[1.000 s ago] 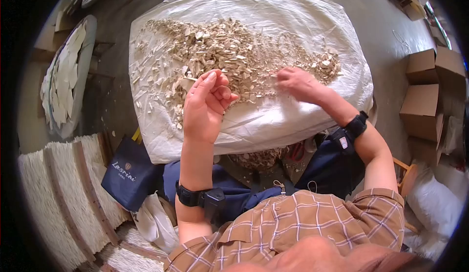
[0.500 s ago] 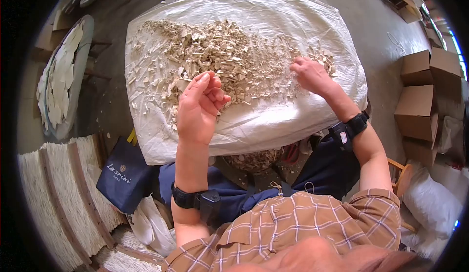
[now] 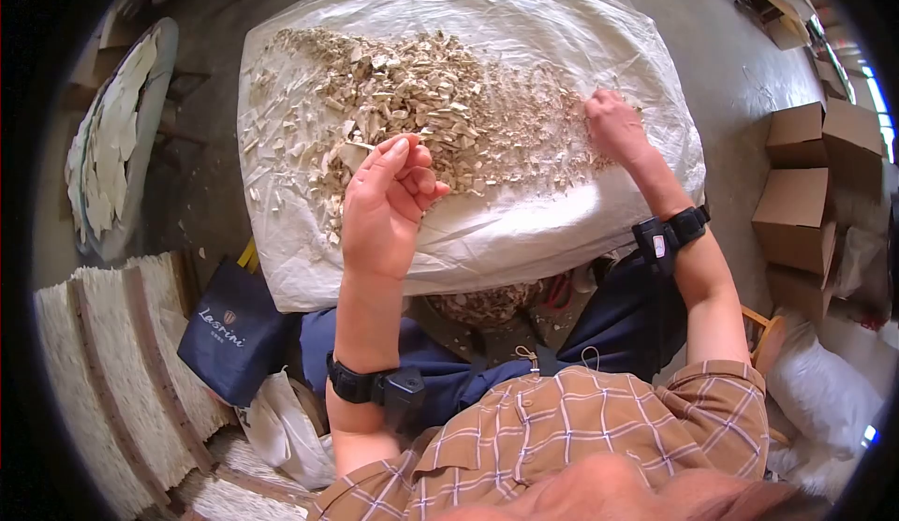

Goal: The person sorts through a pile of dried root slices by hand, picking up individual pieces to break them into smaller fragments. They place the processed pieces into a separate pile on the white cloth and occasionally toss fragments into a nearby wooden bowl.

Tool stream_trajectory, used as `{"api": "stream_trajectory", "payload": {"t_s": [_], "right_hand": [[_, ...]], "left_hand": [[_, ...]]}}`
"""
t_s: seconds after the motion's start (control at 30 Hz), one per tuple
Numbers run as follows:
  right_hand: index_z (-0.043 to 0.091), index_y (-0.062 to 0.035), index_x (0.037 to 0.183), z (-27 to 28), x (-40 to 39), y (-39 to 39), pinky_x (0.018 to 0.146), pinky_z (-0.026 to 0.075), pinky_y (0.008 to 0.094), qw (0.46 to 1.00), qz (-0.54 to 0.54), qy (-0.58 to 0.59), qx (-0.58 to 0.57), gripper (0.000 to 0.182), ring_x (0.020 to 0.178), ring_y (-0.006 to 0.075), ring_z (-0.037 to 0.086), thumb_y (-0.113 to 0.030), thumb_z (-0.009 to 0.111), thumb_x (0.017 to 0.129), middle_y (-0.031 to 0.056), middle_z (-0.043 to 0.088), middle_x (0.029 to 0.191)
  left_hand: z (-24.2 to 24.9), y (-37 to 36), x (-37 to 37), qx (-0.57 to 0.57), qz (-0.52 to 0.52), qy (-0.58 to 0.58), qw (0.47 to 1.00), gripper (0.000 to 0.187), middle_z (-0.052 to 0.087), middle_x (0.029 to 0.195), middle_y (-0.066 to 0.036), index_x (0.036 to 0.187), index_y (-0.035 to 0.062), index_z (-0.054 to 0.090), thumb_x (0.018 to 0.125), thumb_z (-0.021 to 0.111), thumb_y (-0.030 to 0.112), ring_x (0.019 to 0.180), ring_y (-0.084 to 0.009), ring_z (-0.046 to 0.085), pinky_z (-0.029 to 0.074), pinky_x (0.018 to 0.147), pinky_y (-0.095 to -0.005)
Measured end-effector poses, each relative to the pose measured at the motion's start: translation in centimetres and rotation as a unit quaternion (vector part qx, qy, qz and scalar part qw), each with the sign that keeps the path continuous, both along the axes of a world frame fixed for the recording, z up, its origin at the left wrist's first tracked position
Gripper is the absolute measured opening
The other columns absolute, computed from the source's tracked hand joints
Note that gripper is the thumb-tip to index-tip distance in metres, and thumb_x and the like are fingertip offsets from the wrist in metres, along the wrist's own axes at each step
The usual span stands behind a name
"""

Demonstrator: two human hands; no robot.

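Note:
A broad heap of pale, dry, chip-like pieces [image 3: 412, 86] lies on a white cloth [image 3: 524, 257] that covers the table. My left hand [image 3: 386, 189] is held palm up over the near side of the heap. Its thumb presses against the curled fingers, and a pale chip [image 3: 360, 145] seems to stick out beside them. Farther right, my right hand [image 3: 618, 128] reaches down to the thinly scattered small pieces [image 3: 543, 118]. Its fingers are bent together with the tips low on the cloth; whatever they pinch is hidden.
Under the table's near edge sits a container of similar chips [image 3: 492, 306]. A dark blue bag [image 3: 225, 334] and slatted racks of pale strips [image 3: 103, 362] stand at left. Cardboard boxes [image 3: 796, 207] and a white sack [image 3: 824, 371] are at right.
My right hand has moved a little to the right and away from me, now covering the small pile at the right. The left hand stays almost in place, fingers still closed.

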State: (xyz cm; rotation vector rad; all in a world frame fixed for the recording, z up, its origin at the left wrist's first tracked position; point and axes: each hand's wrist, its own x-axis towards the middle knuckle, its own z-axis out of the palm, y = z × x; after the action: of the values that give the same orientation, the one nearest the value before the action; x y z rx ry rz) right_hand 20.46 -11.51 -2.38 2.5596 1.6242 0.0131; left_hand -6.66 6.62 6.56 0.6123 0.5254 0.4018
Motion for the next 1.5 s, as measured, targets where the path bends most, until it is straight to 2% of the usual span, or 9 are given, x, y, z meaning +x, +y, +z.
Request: {"api": "stream_trajectory", "payload": {"t_s": [0.1, 0.43, 0.83, 0.93, 1.1, 1.2, 1.3, 1.33, 1.5], "right_hand": [[0.052, -0.0017, 0.1, 0.3, 0.2, 0.1, 0.088, 0.039, 0.0365, 0.993, -0.082, 0.056, 0.062, 0.028, 0.103, 0.0277, 0.046, -0.007, 0.053, 0.072, 0.016, 0.048, 0.111], [0.031, -0.0114, 0.127, -1.8, -5.6, 9.6, 0.1, 0.024, 0.038, 0.964, 0.054, 0.219, 0.139, 0.061, 0.122, 0.0315, 0.025, -0.028, 0.058, 0.075, 0.0159, 0.028, 0.132], [0.054, -0.0176, 0.106, -0.3, -7.7, 4.2, 0.088, 0.04, 0.0349, 0.935, 0.265, 0.185, 0.143, 0.037, 0.107, 0.0258, 0.044, -0.009, 0.059, 0.071, 0.0086, 0.046, 0.116], [0.06, -0.0076, 0.08, -0.3, -5.9, 1.8, 0.076, 0.046, 0.0311, 0.946, 0.24, 0.175, 0.133, 0.012, 0.093, 0.0221, 0.052, -0.003, 0.057, 0.069, 0.0054, 0.056, 0.094], [0.061, -0.0047, 0.077, -0.6, -3.8, 0.5, 0.062, 0.047, 0.0302, 0.938, 0.136, 0.225, 0.227, 0.007, 0.071, 0.0205, 0.058, -0.003, 0.056, 0.072, 0.0075, 0.058, 0.075], [0.062, -0.0037, 0.084, -0.2, -3.1, 1.0, 0.054, 0.046, 0.0268, 0.885, -0.078, 0.366, 0.277, 0.011, 0.059, 0.0225, 0.057, -0.007, 0.058, 0.075, 0.0105, 0.059, 0.067], [0.061, -0.0051, 0.089, 0.4, -2.4, 1.5, 0.054, 0.044, 0.023, 0.858, -0.117, 0.399, 0.301, 0.015, 0.06, 0.0113, 0.055, -0.003, 0.056, 0.075, 0.0064, 0.058, 0.072], [0.061, -0.0078, 0.09, 0.4, -2.2, 1.8, 0.057, 0.046, 0.0264, 0.924, -0.006, 0.206, 0.323, 0.019, 0.065, 0.0159, 0.057, -0.002, 0.057, 0.072, 0.0056, 0.058, 0.078], [0.06, -0.011, 0.088, 0.2, -3.5, 1.9, 0.065, 0.047, 0.0337, 0.964, 0.008, 0.178, 0.198, 0.017, 0.074, 0.0231, 0.058, -0.008, 0.056, 0.071, 0.0078, 0.057, 0.082]], "left_hand": [[0.1, 0.0, -0.2, 0.006, -0.007, -0.005, 1.0, 0.015, 0.053, 0.078, -0.002, 0.091, 0.0046, 0.054, 0.085, 0.046, 0.016, 0.063, -0.0099, 0.047, 0.047, 0.063, -0.0292], [-0.4, 0.4, -1.5, 0.017, -0.002, 0.003, 1.0, 0.015, 0.053, 0.077, -0.002, 0.09, 0.005, 0.054, 0.085, 0.046, 0.016, 0.063, -0.0097, 0.048, 0.046, 0.062, -0.0283], [0.4, 0.1, -0.9, 0.025, 0.003, -0.006, 1.0, 0.015, 0.053, 0.076, -0.002, 0.089, 0.0044, 0.054, 0.085, 0.046, 0.017, 0.061, -0.0094, 0.048, 0.047, 0.062, -0.0286], [0.4, -0.2, -0.2, 0.028, 0.0, -0.004, 1.0, 0.015, 0.053, 0.076, -0.002, 0.089, 0.0046, 0.054, 0.085, 0.046, 0.017, 0.061, -0.0093, 0.048, 0.047, 0.062, -0.0285], [0.2, -0.5, 0.9, 0.004, 0.008, -0.006, 1.0, 0.014, 0.057, 0.075, -0.004, 0.09, 0.0028, 0.055, 0.083, 0.05, 0.014, 0.06, -0.012, 0.053, 0.048, 0.06, -0.0297], [0.1, -0.5, 1.1, 0.021, 0.005, 0.011, 1.0, 0.014, 0.055, 0.077, -0.003, 0.091, 0.005, 0.054, 0.084, 0.048, 0.015, 0.061, -0.0107, 0.049, 0.047, 0.062, -0.0295], [-0.8, -0.4, 1.1, 0.009, 0.004, -0.003, 1.0, 0.015, 0.057, 0.076, -0.004, 0.091, 0.0029, 0.054, 0.084, 0.048, 0.014, 0.061, -0.0118, 0.053, 0.049, 0.061, -0.0302], [-0.9, -0.2, 1.0, 0.01, 0.009, 0.004, 1.0, 0.015, 0.057, 0.076, -0.004, 0.091, 0.003, 0.054, 0.084, 0.048, 0.014, 0.061, -0.0117, 0.053, 0.049, 0.061, -0.03], [-0.5, 0.1, 1.4, 0.022, 0.012, -0.011, 1.0, 0.014, 0.057, 0.076, -0.004, 0.091, 0.0032, 0.054, 0.084, 0.048, 0.014, 0.06, -0.0115, 0.053, 0.048, 0.061, -0.0297]]}}
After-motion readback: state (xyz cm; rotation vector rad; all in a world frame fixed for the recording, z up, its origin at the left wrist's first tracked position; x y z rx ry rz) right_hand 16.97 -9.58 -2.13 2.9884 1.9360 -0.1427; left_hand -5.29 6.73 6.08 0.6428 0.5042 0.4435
